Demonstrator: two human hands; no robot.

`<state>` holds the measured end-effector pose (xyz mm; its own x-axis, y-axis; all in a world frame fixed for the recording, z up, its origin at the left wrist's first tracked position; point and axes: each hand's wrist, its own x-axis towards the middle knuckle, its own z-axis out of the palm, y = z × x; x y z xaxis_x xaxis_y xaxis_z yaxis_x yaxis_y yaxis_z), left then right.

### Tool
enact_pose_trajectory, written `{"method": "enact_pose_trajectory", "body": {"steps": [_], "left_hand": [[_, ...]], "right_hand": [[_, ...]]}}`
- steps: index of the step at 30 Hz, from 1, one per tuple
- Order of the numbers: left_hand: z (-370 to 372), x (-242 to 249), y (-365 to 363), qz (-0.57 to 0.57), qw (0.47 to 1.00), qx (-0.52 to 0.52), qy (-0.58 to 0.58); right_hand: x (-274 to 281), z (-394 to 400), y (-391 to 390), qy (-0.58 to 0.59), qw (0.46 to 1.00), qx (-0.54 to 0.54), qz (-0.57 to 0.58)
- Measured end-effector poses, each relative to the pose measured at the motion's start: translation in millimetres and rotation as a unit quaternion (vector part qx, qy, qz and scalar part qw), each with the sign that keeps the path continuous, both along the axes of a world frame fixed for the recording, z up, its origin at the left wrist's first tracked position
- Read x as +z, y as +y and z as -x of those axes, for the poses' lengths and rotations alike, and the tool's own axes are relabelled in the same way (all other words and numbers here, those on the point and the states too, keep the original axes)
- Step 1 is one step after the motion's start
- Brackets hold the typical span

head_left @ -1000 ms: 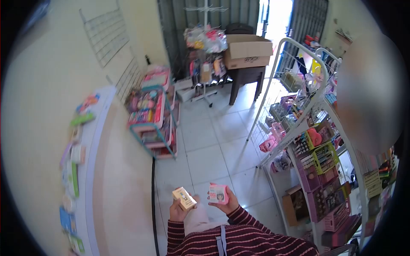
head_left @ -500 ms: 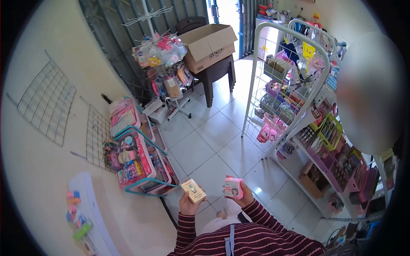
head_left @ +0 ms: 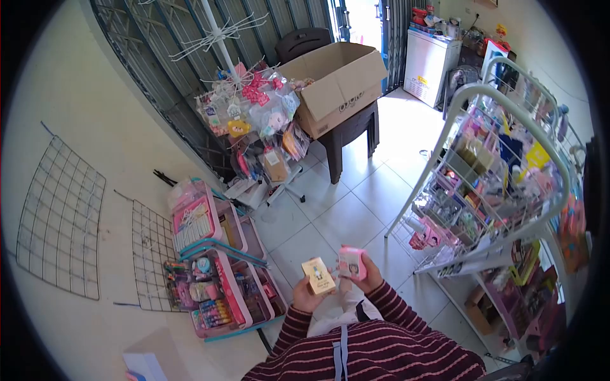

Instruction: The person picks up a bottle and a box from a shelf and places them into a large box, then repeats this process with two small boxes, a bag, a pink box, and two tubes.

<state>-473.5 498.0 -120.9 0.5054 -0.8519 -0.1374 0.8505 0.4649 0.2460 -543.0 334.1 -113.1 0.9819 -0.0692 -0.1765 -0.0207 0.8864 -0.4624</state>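
Observation:
My left hand [head_left: 307,296] is closed around a small cream-yellow box [head_left: 318,276] with a little printed figure on its front. Beside it, my right hand [head_left: 369,277] grips a small pink and white box [head_left: 352,263] with a printed face. Both boxes are held up in front of my body, close together, with their printed faces turned up toward me. Some fingers are hidden behind the boxes.
Left, against the wall, stands a pink tiered trolley [head_left: 223,286] full of small goods. Ahead are a hanging display stand [head_left: 220,38] and an open cardboard box [head_left: 343,95] on a dark chair [head_left: 337,149]. A loaded white wire rack [head_left: 457,105] stands right. Tiled floor [head_left: 318,216] lies between.
My view has turned and moved, so the trolley, stand and rack look nearer. The two boxes have come closer together. A blurred shape at the right is out of view.

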Motion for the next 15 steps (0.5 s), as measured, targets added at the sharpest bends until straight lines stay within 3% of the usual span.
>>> {"method": "enact_pose_trajectory", "body": {"steps": [3,6,11,13,15], "left_hand": [[-67,26,-40,0.028,0.997,0.000,-0.077],[-109,32,-65,0.069,0.995,0.028,-0.074],[-156,-20,-88,0.034,0.996,0.071,-0.035],[-175,-45,-100,-0.078,0.995,0.069,-0.002],[-198,-59,-119,-0.083,0.995,0.048,0.007]], "right_hand": [[26,-65,-44,-0.040,0.998,0.003,0.041],[33,-109,-78,-0.080,0.995,-0.016,0.049],[-2,-153,-115,-0.043,0.998,-0.040,0.026],[-19,-167,-134,0.017,0.998,-0.053,0.023],[-29,-188,-159,0.035,0.997,-0.069,0.024]]}}
